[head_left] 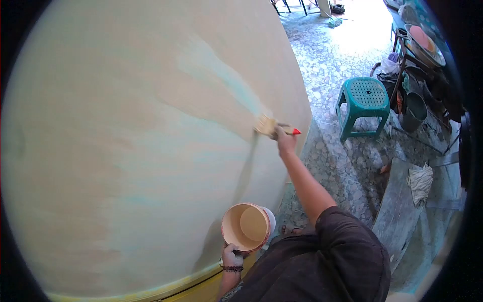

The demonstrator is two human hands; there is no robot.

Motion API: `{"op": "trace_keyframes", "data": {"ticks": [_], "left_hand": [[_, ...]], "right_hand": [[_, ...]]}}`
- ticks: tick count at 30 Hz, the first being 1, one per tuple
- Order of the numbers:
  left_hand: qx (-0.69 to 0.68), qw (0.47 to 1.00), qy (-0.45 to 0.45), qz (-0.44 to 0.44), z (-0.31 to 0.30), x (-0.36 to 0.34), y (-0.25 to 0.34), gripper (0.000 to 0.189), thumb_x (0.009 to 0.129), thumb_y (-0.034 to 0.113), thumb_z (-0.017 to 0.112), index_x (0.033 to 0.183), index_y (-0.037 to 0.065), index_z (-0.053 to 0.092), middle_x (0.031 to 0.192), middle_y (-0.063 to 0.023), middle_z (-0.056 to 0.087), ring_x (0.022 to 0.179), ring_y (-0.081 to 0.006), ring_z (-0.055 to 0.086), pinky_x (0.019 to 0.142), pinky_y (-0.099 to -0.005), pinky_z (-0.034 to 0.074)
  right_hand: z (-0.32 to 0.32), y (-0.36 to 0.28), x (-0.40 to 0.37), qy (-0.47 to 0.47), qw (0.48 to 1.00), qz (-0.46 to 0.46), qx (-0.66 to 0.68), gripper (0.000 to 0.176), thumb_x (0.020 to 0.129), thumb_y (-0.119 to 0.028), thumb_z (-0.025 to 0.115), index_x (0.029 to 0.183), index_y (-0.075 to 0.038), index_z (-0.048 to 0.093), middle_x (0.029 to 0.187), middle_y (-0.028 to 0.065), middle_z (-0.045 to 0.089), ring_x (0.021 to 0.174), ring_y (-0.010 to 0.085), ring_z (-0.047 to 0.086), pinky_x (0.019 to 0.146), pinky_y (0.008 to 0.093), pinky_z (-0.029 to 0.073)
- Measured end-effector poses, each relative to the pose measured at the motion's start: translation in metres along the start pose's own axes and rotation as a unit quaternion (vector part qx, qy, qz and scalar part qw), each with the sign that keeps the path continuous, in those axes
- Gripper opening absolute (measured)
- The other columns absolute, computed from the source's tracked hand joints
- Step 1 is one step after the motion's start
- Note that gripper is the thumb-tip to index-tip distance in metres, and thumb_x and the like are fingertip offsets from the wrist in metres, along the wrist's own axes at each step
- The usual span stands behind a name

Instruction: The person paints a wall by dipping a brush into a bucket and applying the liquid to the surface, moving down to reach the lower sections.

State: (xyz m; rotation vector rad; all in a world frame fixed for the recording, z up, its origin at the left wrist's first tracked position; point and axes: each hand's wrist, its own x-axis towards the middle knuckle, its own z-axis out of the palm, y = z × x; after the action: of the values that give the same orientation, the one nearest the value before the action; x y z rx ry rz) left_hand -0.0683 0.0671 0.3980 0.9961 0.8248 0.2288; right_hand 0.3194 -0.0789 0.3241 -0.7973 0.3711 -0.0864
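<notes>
My right hand [285,141] is closed round the handle of a paintbrush [266,126], its wide head coated in cream paint and its handle end red. The bristles meet, or nearly meet, the wall [151,126], where cream paint lies over patches of pale blue-green. Lower down, my left hand [232,256] grips a paint bucket [246,227] by its side and rim. The bucket tilts so its inside shows, with cream paint within. Dark beads circle the left wrist.
A green plastic stool [364,106] stands on the stone-patterned floor to the right. Beyond it are a dark bucket [413,111] and a rack holding basins [425,45]. Nearer lies a wooden plank [397,211] with a white cloth [420,182]. A yellow ledge [151,292] runs along the wall's bottom.
</notes>
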Motion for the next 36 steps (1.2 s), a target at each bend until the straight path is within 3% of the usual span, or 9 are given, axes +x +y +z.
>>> {"op": "trace_keyframes", "data": {"ticks": [3, 5, 12, 16, 19, 23, 27, 31, 36], "left_hand": [[-0.009, 1.0, 0.001, -0.018, -0.006, 0.004, -0.003, 0.062, 0.065, -0.001, 0.043, 0.127, 0.002, 0.039, 0.115, -0.0153, 0.052, 0.103, -0.0328, 0.056, 0.086, -0.0495, 0.05], [-0.013, 0.999, 0.01, -0.033, -0.018, 0.009, -0.008, 0.059, 0.063, -0.004, 0.042, 0.122, 0.001, 0.042, 0.111, -0.0126, 0.054, 0.098, -0.0282, 0.057, 0.083, -0.0434, 0.051], [-0.006, 0.999, 0.008, -0.038, 0.019, 0.002, 0.008, 0.053, 0.063, -0.003, 0.044, 0.116, 0.0, 0.047, 0.102, -0.0103, 0.057, 0.095, -0.0248, 0.059, 0.082, -0.0409, 0.053], [-0.005, 0.999, 0.004, -0.035, 0.024, 0.003, 0.014, 0.052, 0.063, -0.002, 0.045, 0.115, 0.0, 0.048, 0.102, -0.0097, 0.058, 0.097, -0.025, 0.058, 0.082, -0.0431, 0.052], [-0.053, 0.998, -0.008, -0.015, 0.008, 0.012, 0.003, 0.049, 0.064, -0.004, 0.045, 0.112, 0.003, 0.051, 0.104, -0.0071, 0.058, 0.092, -0.0236, 0.06, 0.083, -0.0421, 0.051], [-0.047, 0.997, 0.01, -0.062, -0.034, 0.036, -0.02, 0.049, 0.065, -0.006, 0.044, 0.113, 0.005, 0.05, 0.099, -0.0064, 0.058, 0.089, -0.0228, 0.059, 0.08, -0.0393, 0.052], [-0.043, 0.998, 0.029, -0.037, -0.004, 0.029, -0.007, 0.045, 0.067, -0.007, 0.044, 0.11, 0.005, 0.051, 0.094, -0.0063, 0.058, 0.083, -0.0213, 0.059, 0.074, -0.0364, 0.052], [-0.047, 0.996, 0.039, -0.058, -0.011, 0.031, -0.016, 0.042, 0.066, -0.007, 0.045, 0.107, 0.003, 0.051, 0.09, -0.006, 0.059, 0.079, -0.0202, 0.059, 0.073, -0.035, 0.051], [-0.047, 0.998, 0.024, -0.028, -0.003, 0.03, -0.021, 0.037, 0.066, -0.006, 0.047, 0.102, 0.0, 0.053, 0.09, -0.0071, 0.058, 0.08, -0.0201, 0.058, 0.073, -0.0341, 0.051]], "right_hand": [[0.02, -0.02, 0.005, -0.004, 0.995, -0.029, -0.097, 0.014, 0.076, -0.013, 0.061, 0.083, -0.001, 0.063, 0.071, 0.0096, 0.064, 0.071, 0.0202, 0.064, 0.057, 0.0308, 0.052], [0.102, -0.095, -0.03, -0.031, 0.906, -0.206, -0.369, 0.016, 0.071, -0.016, 0.063, 0.081, -0.004, 0.064, 0.07, 0.0137, 0.063, 0.068, 0.0256, 0.063, 0.06, 0.0362, 0.049], [0.214, -0.257, -0.085, -0.25, 0.921, -0.194, 0.227, 0.014, 0.08, -0.014, 0.061, 0.085, -0.001, 0.058, 0.073, 0.0072, 0.06, 0.064, 0.0171, 0.06, 0.052, 0.0311, 0.051], [0.136, -0.123, -0.041, -0.123, 0.975, -0.07, 0.17, 0.02, 0.082, -0.014, 0.061, 0.097, -0.002, 0.055, 0.081, 0.0084, 0.06, 0.067, 0.015, 0.061, 0.049, 0.0292, 0.053], [0.021, -0.018, 0.01, 0.035, 0.993, -0.087, -0.073, 0.009, 0.076, -0.006, 0.061, 0.08, 0.001, 0.063, 0.073, 0.008, 0.065, 0.064, 0.014, 0.063, 0.056, 0.0282, 0.053], [0.091, -0.071, -0.001, 0.016, 0.906, -0.256, -0.336, 0.014, 0.072, -0.012, 0.06, 0.083, -0.005, 0.065, 0.071, 0.0161, 0.063, 0.067, 0.0314, 0.062, 0.061, 0.0388, 0.049], [0.207, -0.227, -0.053, -0.111, 0.955, -0.269, -0.057, 0.014, 0.075, -0.015, 0.063, 0.077, -0.002, 0.06, 0.066, 0.0114, 0.06, 0.065, 0.0238, 0.061, 0.056, 0.0374, 0.047], [0.21, -0.243, -0.047, -0.24, 0.925, -0.215, 0.199, 0.015, 0.08, -0.009, 0.062, 0.089, 0.002, 0.057, 0.079, 0.0086, 0.061, 0.065, 0.0163, 0.061, 0.05, 0.0285, 0.052], [0.059, -0.044, 0.044, -0.028, 0.991, -0.13, -0.013, 0.021, 0.079, -0.015, 0.063, 0.091, 0.002, 0.06, 0.081, 0.0111, 0.064, 0.071, 0.0182, 0.065, 0.052, 0.0293, 0.054]]}}
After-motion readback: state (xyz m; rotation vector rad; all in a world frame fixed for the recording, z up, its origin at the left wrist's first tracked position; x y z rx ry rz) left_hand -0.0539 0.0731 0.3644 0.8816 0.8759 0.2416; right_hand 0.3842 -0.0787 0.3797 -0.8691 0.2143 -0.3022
